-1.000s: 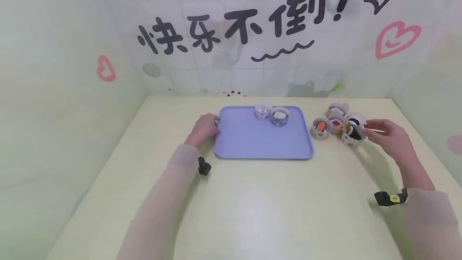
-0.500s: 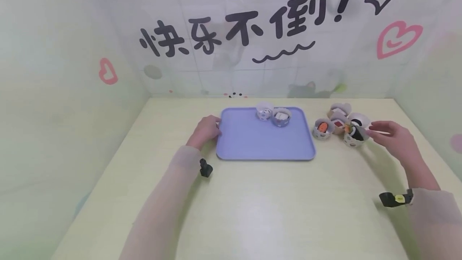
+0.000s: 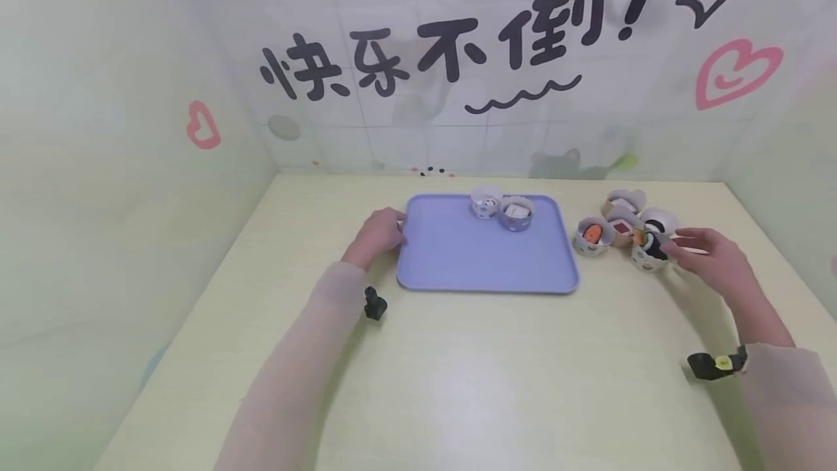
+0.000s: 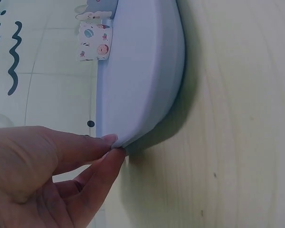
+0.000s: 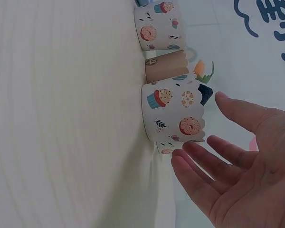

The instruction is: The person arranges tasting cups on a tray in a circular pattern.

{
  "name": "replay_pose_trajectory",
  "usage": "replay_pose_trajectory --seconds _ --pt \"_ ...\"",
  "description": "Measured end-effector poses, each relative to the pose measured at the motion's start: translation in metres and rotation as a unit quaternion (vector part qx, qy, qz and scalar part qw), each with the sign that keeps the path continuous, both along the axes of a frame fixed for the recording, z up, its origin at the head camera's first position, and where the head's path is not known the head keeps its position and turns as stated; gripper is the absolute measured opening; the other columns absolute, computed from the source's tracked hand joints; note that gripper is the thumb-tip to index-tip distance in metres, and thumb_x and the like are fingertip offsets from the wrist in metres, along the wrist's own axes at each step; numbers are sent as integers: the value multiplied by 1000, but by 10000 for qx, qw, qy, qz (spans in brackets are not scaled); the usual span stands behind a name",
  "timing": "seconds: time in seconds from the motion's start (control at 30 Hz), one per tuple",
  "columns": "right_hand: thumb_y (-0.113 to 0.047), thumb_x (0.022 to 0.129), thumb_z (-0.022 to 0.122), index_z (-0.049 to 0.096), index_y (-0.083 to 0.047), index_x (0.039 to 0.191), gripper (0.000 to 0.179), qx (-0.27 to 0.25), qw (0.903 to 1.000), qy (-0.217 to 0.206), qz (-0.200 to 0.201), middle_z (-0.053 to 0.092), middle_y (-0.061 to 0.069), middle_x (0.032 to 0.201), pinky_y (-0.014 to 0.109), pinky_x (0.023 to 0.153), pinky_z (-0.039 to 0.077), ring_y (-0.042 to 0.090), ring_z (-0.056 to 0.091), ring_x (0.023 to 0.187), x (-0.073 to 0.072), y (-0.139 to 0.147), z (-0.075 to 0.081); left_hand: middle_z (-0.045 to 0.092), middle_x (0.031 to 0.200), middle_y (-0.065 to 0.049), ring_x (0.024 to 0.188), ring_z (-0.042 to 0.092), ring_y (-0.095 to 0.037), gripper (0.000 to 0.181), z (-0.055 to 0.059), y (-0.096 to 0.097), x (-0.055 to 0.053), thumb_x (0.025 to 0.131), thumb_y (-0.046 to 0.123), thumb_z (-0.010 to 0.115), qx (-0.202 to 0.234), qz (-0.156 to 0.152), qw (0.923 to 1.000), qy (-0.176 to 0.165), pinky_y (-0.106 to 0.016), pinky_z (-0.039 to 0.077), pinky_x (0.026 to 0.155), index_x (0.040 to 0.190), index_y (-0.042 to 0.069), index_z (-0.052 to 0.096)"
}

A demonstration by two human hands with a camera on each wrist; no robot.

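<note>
My left hand [image 3: 378, 235] pinches the left rim of a lavender tray [image 3: 484, 260]; in the left wrist view its thumb and index finger meet on the tray's edge. Two patterned paper baking cups [image 3: 516, 222] with pale contents stand at the tray's back. My right hand [image 3: 713, 260] is by the front paper cup [image 5: 173, 111] of a cluster to the tray's right. That cup has cupcake and donut prints and holds a dark piece, with orange and green showing beside it. The right fingers are spread; the thumb stays apart from the cup and the fingertips are close to its rim.
Several more paper cups crowd behind and left of that one, including one with an orange piece [image 3: 593, 235] and a brown one with a red-topped piece [image 3: 621, 228]. A wall sheet [image 3: 392, 144] with black lettering closes off the back of the pale wooden table [image 3: 458, 369].
The head view has shifted slightly, moving the scene to the right. My right hand has drawn a little closer over the front cup. My left hand keeps its pinch on the tray.
</note>
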State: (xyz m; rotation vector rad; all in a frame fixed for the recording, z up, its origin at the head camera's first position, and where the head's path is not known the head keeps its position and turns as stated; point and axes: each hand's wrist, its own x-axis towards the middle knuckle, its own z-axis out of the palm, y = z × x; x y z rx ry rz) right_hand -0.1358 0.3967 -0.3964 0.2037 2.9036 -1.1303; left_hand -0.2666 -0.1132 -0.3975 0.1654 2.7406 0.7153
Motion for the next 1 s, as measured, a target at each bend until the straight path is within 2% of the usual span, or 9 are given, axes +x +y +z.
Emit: replay_pose_trajectory --seconds 0.1,0.2,0.43,0.53,0.6,0.63,0.77,0.83,1.0 --pt "-43 100 53 34 13 145 74 37 9998 -187 43 41 44 140 14 67 42 16 64 98 -1 -1 -1 68 119 -18 100 68 -27 64 0 0 -1 89 5 68 -32 -11 10000 -24 -36 56 92 148 3 44" --pt "-43 100 53 32 13 146 75 55 9997 -216 52 40 44 141 16 68 41 54 46 121 -2 -3 -2 69 117 -17 98 68 -26 64 -1 -1 -1 89 5 68 -57 -40 10000 -2 -35 57 90 148 3 44" --pt "-44 100 55 24 16 148 83 -101 9994 -337 49 34 47 143 10 66 39 57 42 126 -5 -6 -3 68 117 -17 97 67 -26 63 -2 -1 -1 90 5 66 -14 -18 10000 -2 -34 57 89 149 3 43" --pt "-43 99 57 22 17 148 85 -168 9993 -330 44 34 47 143 6 65 41 46 53 116 -5 -8 -4 68 117 -17 96 67 -26 63 -3 -1 -1 90 5 66 4 -9 10000 -25 -35 57 89 149 3 43" --pt "-41 98 59 19 18 148 87 -268 9990 -338 66 33 48 143 4 65 42 17 63 99 -6 -9 -4 68 116 -17 96 67 -26 63 -3 -1 -2 90 4 66 -9 -9 10000 -10 -35 57 89 148 3 44" --pt "-41 98 59 17 18 148 88 -292 9989 -357 74 32 48 143 4 65 42 17 63 100 -6 -10 -4 68 115 -17 95 67 -26 62 -3 -1 -2 90 4 66 -18 -5 10000 0 -35 57 88 148 3 44" --pt "-38 98 60 6 20 149 94 -451 9975 -540 119 27 50 144 5 65 40 33 58 117 -8 -12 -3 68 114 -17 95 67 -25 62 -2 -1 -1 90 4 65 -30 -5 10000 17 -35 56 89 148 3 45" --pt "-36 97 62 4 20 148 96 -454 9971 -594 119 27 51 143 4 65 37 57 36 130 -8 -13 -4 68 114 -17 94 67 -25 61 -2 -1 0 90 4 65 -21 -10 10000 16 -35 56 88 148 2 45" --pt "-30 96 64 3 23 145 94 -520 9970 -563 120 28 54 140 2 65 38 58 37 128 -10 -14 -7 68 111 -17 90 67 -24 61 -2 -1 1 90 4 65 -17 -32 10000 19 -33 57 84 148 2 45"
